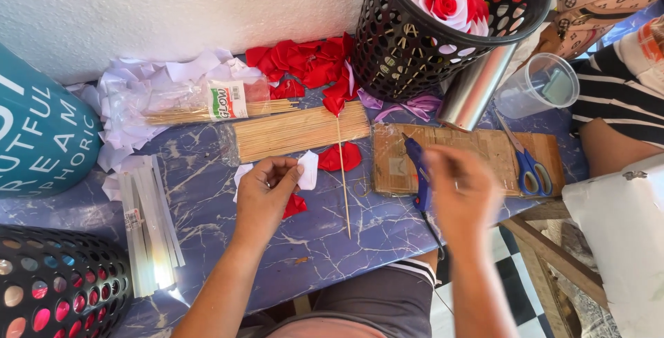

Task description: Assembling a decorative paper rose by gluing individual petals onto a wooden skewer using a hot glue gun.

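Observation:
My left hand (266,193) pinches a small white fabric petal (308,169) above the blue marbled table (207,200), with a red petal (295,205) showing just under the palm. My right hand (462,196) is blurred beside a blue glue gun (418,175) that lies over the edge of a cardboard sheet (477,146); whether it grips anything I cannot tell. A single thin wooden skewer (344,179) lies between the hands, its top by a red petal (340,157).
A bundle of skewers (297,133), a bagged skewer pack (207,106), red petals (311,65), white petals (138,86), white strips (149,224), blue-handled scissors (529,165), a steel tube (477,89), a clear cup (536,86). A black basket (415,41) holds finished roses; another basket (55,283) stands front left. Another person's arm (609,144) rests at right.

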